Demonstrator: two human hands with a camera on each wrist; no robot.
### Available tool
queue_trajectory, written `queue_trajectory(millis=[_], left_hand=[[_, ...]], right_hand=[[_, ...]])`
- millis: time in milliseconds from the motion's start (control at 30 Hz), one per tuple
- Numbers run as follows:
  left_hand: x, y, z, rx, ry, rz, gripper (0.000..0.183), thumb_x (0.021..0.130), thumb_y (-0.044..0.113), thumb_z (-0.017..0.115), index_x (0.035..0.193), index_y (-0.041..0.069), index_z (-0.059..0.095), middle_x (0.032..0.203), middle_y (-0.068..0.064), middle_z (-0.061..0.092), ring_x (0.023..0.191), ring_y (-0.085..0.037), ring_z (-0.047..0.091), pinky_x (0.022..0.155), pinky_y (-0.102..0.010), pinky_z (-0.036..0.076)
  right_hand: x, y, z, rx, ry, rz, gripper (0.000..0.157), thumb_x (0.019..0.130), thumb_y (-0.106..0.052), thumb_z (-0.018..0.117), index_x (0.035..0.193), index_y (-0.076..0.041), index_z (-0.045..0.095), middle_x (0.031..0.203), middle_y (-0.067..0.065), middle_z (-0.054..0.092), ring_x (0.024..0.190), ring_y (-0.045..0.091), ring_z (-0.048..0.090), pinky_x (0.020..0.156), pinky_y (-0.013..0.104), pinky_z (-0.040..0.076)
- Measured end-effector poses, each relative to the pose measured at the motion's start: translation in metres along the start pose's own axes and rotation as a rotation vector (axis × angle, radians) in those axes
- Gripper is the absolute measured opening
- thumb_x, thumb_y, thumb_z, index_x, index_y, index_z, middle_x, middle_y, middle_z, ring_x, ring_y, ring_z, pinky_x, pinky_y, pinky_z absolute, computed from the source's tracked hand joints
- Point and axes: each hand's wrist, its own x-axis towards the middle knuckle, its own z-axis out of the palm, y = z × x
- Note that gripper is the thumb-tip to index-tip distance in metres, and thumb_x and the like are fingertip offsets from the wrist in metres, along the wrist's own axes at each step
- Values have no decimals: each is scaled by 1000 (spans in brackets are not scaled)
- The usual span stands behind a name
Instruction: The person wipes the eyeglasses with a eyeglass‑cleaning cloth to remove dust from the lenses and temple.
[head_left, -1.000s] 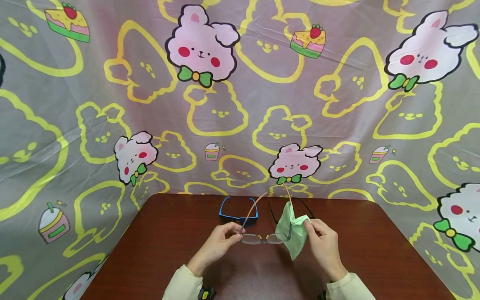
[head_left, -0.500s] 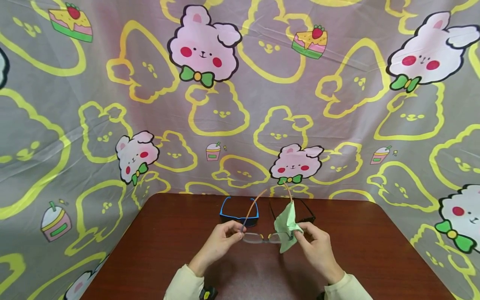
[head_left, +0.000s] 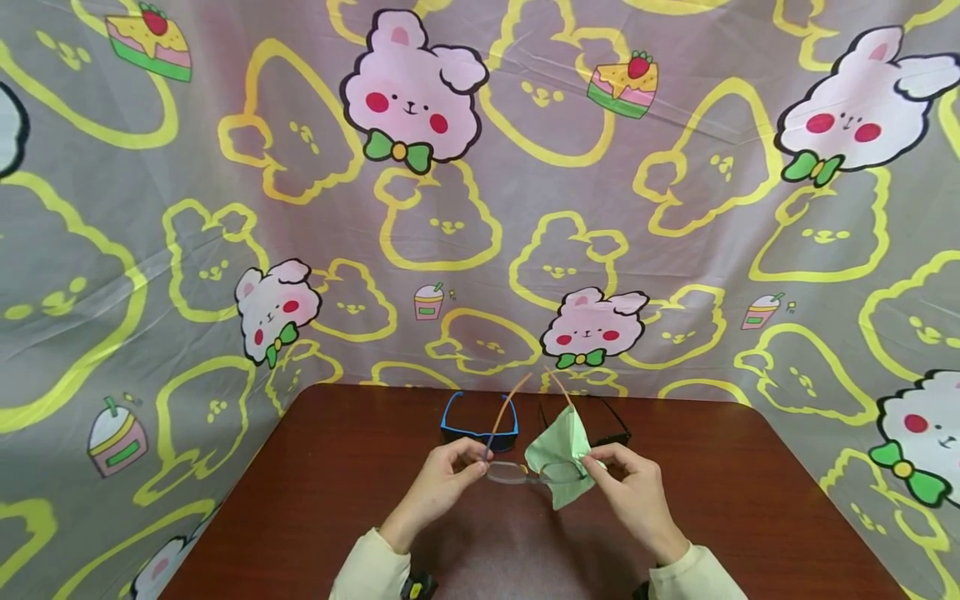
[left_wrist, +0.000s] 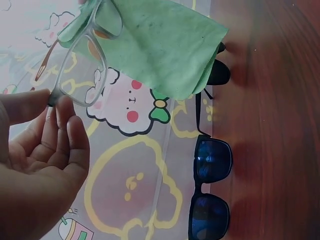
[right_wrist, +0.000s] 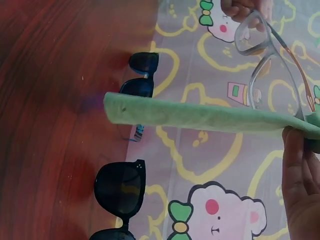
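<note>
A pair of eyeglasses (head_left: 507,473) with a clear frame and orange-brown temples is held above the table, temples pointing away. My left hand (head_left: 442,483) pinches its left hinge corner between thumb and fingertips, as the left wrist view also shows. At the other end my right hand (head_left: 633,492) pinches a pale green cloth (head_left: 555,442) against the frame's right corner. The cloth hangs behind the right lens and hides part of the right temple. In the right wrist view the cloth (right_wrist: 200,115) appears edge-on, sticking out from the fingertips (right_wrist: 292,142).
Blue-framed sunglasses (head_left: 480,434) stand on the brown table (head_left: 337,467) behind the eyeglasses. Black sunglasses (right_wrist: 120,190) lie to their right, partly covered by the cloth in the head view. A curtain (head_left: 450,208) with cartoon rabbits surrounds the table's back and sides.
My right hand has moved left to the eyeglasses' corner, and the cloth has shifted left over the right lens. The right temple has swung slightly inward. My left hand has barely moved.
</note>
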Motion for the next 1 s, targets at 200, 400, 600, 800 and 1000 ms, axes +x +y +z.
queue_trajectory(millis=[200,400,600,800,1000], left_hand=[[1,0,0,-11,7,-28,11,88,-5,59,99,-8,62,95,-22,65,78,-16,59,68,-21,46],[0,0,0,0,10,-39,12,88,-4,59,99,-9,62,95,-24,64,77,-15,58,68,-21,46],[-1,1,1,14,19,-56,11,88,-3,60,99,-5,63,93,-20,64,76,-15,57,67,-22,46],[0,-10,3,32,14,-47,10,89,-2,60,98,-3,63,90,-15,64,74,-13,56,66,-23,46],[3,-39,9,48,44,22,10,89,5,64,98,0,64,86,-7,64,75,-10,56,67,-24,47]], right_hand=[[0,20,2,27,-71,179,16,75,2,77,82,-5,64,77,2,65,69,8,60,60,24,48],[2,34,3,83,-198,319,34,76,-1,77,105,-3,59,82,4,66,73,11,61,65,24,50],[2,35,4,3,-241,353,22,79,-5,75,99,-5,66,77,2,64,69,13,61,63,26,51],[2,37,7,-39,-199,349,15,79,-6,75,92,-7,67,74,0,63,65,11,60,60,25,49],[0,36,9,-34,-151,343,10,81,-5,73,87,-6,65,71,1,62,63,10,58,57,23,46]])
